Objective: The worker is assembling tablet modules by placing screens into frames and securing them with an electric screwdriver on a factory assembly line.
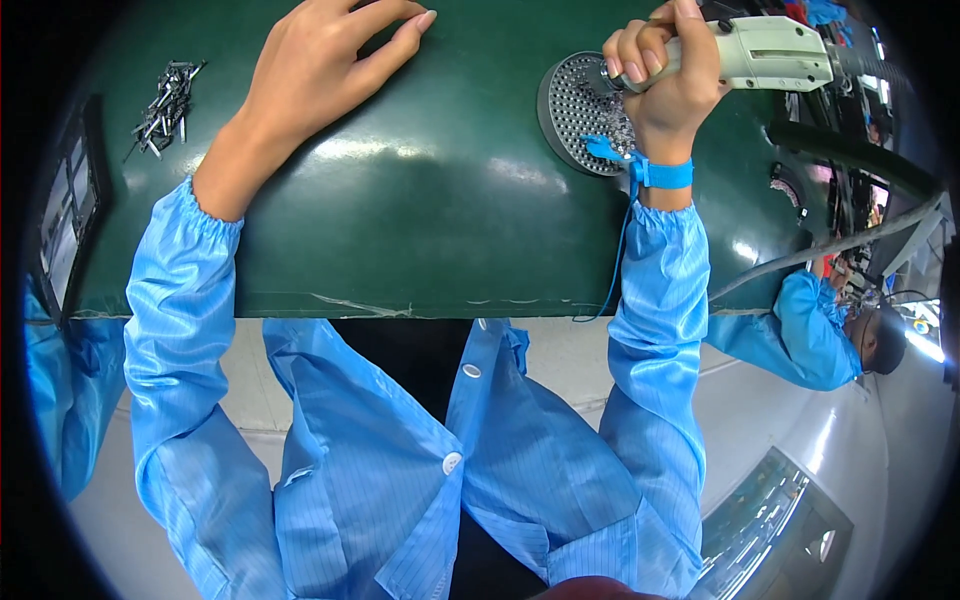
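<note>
green bench mat: screw pile, round perforated tray

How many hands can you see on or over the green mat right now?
2. The left hand rests flat on the green mat; the right hand grips an electric screwdriver over the round screw tray.

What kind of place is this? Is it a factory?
Probably yes, an electronics assembly line. The right hand grips an electric screwdriver over a round perforated screw tray, a blue grounding wrist strap is worn, and loose screws lie on the green bench mat.
</note>
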Tool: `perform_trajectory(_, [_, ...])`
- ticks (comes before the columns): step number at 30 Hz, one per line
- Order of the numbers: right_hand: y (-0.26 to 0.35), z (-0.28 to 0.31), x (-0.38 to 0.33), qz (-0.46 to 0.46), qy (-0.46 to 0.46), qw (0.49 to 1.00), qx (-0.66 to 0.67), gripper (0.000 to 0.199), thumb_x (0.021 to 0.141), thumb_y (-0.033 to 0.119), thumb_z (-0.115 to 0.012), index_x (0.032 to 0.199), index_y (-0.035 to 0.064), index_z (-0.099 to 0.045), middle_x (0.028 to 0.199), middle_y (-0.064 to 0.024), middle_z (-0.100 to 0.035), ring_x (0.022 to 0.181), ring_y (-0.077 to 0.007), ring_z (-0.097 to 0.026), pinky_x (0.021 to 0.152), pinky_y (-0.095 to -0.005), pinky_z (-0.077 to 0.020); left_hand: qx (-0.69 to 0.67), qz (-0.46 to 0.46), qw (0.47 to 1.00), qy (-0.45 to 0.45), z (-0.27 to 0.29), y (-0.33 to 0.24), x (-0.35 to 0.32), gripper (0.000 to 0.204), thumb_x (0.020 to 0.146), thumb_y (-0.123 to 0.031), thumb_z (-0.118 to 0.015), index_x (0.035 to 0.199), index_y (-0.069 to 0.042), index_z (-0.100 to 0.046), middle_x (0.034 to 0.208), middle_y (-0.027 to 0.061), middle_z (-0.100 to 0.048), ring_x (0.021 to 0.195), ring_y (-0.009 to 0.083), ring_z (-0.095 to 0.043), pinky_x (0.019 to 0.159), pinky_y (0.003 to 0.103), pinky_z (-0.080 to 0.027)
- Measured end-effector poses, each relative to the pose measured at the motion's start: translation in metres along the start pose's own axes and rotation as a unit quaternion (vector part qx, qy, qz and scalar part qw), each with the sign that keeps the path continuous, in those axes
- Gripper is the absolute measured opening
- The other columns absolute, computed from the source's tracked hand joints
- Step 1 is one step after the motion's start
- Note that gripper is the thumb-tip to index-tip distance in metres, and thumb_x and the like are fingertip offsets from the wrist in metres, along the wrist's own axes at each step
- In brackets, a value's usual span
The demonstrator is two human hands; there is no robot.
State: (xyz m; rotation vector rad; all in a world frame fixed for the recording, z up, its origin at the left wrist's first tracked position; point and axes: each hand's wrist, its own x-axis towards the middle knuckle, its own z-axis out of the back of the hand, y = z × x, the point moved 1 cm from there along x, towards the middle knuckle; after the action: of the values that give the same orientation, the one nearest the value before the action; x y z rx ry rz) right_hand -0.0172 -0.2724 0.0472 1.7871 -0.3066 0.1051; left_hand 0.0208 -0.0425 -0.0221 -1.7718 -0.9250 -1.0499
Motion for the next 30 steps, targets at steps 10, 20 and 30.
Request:
perform_trajectory(10, [0.005, 0.0, 0.0, 0.03, 0.037, 0.999, -0.016, 0.018, 0.102, 0.017, -0.056, 0.106, 0.0007, -0.061, 0.051, 0.0037, -0.036, 0.038, -0.0085, -0.036, 0.04, -0.0263, -0.0389, 0.222, 0.066, 0.956, 0.18, 0.0, -0.04, 0.033, 0.009, 0.083, -0.008, -0.073, 0.084, -0.001, -0.07, 0.09, 0.0132, -0.065, 0.077, 0.0309, -0.065, 0.066, 0.039, -0.052])
perform_trajectory(20, [-0.004, 0.004, 0.002, 0.003, 0.055, 0.998, -0.003, 0.02, 0.103, 0.021, -0.055, 0.099, 0.0022, -0.06, 0.05, 0.0035, -0.035, 0.037, -0.0091, -0.035, 0.04, -0.0266, -0.0387, 0.06, -0.024, 0.997, 0.045, 0.005, -0.008, 0.002, 0.011, 0.083, -0.01, -0.073, 0.082, 0.0, -0.069, 0.09, 0.0139, -0.065, 0.077, 0.0314, -0.065, 0.067, 0.039, -0.053])
perform_trajectory(30, [0.015, -0.006, 0.004, 0.027, 0.135, 0.958, 0.251, 0.035, 0.103, 0.024, -0.049, 0.123, -0.0038, -0.054, 0.053, 0.0025, -0.033, 0.042, -0.0104, -0.036, 0.044, -0.0295, -0.0384, 0.072, -0.048, 0.995, 0.043, 0.002, -0.007, 0.011, 0.009, 0.085, -0.009, -0.072, 0.086, 0.0, -0.07, 0.09, 0.0138, -0.065, 0.075, 0.0317, -0.065, 0.065, 0.039, -0.053])
